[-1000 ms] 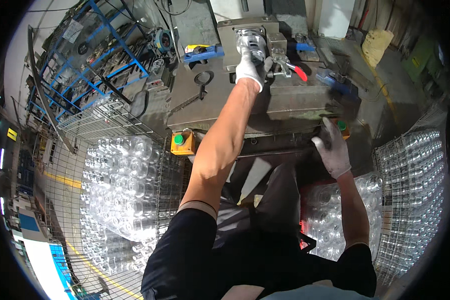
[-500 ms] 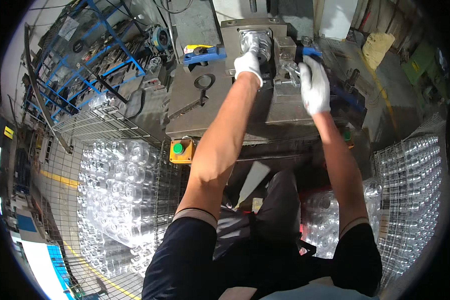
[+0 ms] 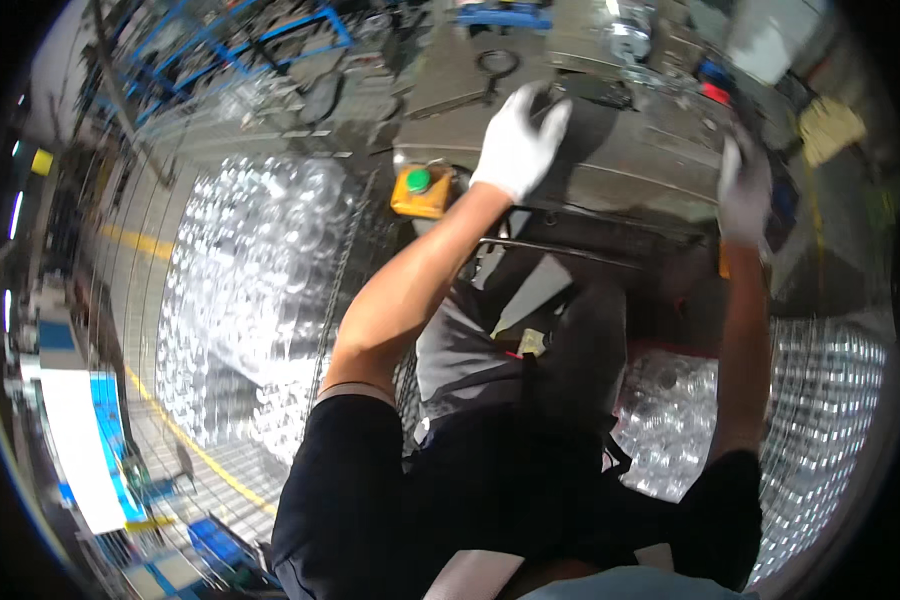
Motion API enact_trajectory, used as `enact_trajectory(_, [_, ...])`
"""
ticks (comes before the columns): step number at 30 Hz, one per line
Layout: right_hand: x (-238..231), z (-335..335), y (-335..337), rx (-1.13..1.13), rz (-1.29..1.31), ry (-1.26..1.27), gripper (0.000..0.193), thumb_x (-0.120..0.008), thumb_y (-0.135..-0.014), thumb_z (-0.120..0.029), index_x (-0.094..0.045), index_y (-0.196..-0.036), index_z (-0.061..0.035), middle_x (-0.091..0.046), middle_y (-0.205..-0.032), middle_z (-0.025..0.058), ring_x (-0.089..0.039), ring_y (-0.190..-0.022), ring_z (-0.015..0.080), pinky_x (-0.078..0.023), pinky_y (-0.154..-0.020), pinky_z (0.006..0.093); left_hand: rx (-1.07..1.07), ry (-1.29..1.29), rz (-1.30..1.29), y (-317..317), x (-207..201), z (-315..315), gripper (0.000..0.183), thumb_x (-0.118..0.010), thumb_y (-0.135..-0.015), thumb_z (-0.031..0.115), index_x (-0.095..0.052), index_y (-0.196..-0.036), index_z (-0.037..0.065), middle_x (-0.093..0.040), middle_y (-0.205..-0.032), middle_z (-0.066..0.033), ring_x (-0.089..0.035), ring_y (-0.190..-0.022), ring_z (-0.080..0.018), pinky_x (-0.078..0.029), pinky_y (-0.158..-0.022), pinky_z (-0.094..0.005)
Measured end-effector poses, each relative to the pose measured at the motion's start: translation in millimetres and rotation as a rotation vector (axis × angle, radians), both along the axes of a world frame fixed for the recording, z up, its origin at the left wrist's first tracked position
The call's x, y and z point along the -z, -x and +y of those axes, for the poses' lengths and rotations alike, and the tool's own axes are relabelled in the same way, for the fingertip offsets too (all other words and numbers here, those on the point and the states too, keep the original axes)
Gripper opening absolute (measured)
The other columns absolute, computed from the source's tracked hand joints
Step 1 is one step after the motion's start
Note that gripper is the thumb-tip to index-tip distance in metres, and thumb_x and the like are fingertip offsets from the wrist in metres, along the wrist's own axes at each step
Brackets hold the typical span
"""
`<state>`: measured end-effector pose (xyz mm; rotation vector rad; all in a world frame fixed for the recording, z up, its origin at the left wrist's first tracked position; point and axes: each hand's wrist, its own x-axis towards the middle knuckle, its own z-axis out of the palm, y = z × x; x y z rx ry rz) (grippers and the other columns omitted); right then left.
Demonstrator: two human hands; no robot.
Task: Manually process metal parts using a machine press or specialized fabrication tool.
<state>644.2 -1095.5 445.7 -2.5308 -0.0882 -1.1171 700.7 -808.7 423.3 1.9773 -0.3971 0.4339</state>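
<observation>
My left hand, in a white glove, is over the front of the metal worktable. Its thumb and fingers are apart, and I see nothing in them. My right hand, also gloved, hangs at the table's right end, close to a red and blue fitting. Motion smears its fingers. At the far side a shiny rounded metal piece sits in the fixture, apart from both hands.
A yellow box with a green button is on the table's front left. Wire cages of clear, shiny rounded pieces stand left and right. More such pieces lie by my legs. A ring-shaped metal part rests on the table.
My left hand has come away from the shiny piece in the fixture, back toward the table's front edge. My right hand has moved right, and the view has tilted down.
</observation>
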Motion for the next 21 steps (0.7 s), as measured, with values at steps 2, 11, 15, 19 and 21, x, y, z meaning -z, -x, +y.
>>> enact_trajectory(2, [55.7, -47.9, 58.7, 0.278, 0.239, 0.179, 0.043, -0.043, -0.094, -0.031, -0.051, -0.123, -0.0003, -0.052, -0.124, 0.0203, -0.047, -0.116, 0.0360, -0.035, -0.100, 0.0416, -0.080, -0.185, -0.055, 44.6, 12.8, 48.9, 0.051, -0.063, -0.081, 0.028, -0.049, -0.118, -0.004, -0.056, -0.114, -0.0223, -0.050, -0.113, -0.0385, -0.040, -0.095, -0.0422])
enact_trajectory(11, [122.3, -70.1, 103.3, 0.328, 0.464, 0.272, 0.054, -0.041, -0.095, -0.032, -0.029, -0.138, -0.0015, -0.030, -0.142, 0.0190, -0.031, -0.130, 0.0338, -0.027, -0.106, 0.0418, -0.299, -0.704, -0.059, 90.9, 62.6, 123.4, 0.068, -0.063, -0.077, 0.027, -0.035, -0.131, -0.005, -0.038, -0.133, -0.0270, -0.035, -0.126, -0.0411, -0.028, -0.105, -0.0479])
enact_trajectory(15, [124.0, -80.1, 104.0, 0.307, 0.371, 0.384, 0.054, -0.041, -0.095, -0.032, -0.029, -0.138, -0.0007, -0.031, -0.140, 0.0213, -0.030, -0.130, 0.0352, -0.025, -0.107, 0.0431, -0.182, -0.585, -0.069, 87.2, 64.6, 130.1, 0.068, -0.060, -0.080, 0.026, -0.031, -0.134, -0.004, -0.037, -0.135, -0.0248, -0.032, -0.128, -0.0404, -0.026, -0.107, -0.0474])
enact_trajectory(19, [112.8, -88.1, 128.0, 0.220, 0.294, 0.168, 0.056, -0.047, -0.092, -0.033, -0.032, -0.135, 0.0001, -0.039, -0.134, 0.0222, -0.036, -0.125, 0.0371, -0.029, -0.104, 0.0435, -0.338, -0.501, -0.264, 76.9, 60.5, 192.5, 0.050, -0.061, -0.076, 0.020, -0.049, -0.121, 0.003, -0.055, -0.111, -0.0237, -0.052, -0.103, -0.0394, -0.043, -0.085, -0.0481])
enact_trajectory(21, [115.4, -68.1, 134.4, 0.146, 0.254, 0.043, 0.057, -0.051, -0.089, -0.034, -0.036, -0.132, 0.0005, -0.045, -0.127, 0.0226, -0.044, -0.118, 0.0392, -0.035, -0.100, 0.0428, -0.552, -0.677, 0.002, 72.0, 115.7, 320.9, 0.021, -0.062, -0.075, 0.021, -0.067, -0.088, 0.005, -0.059, -0.061, -0.0162, -0.054, -0.047, -0.0297, -0.045, -0.046, -0.0396])
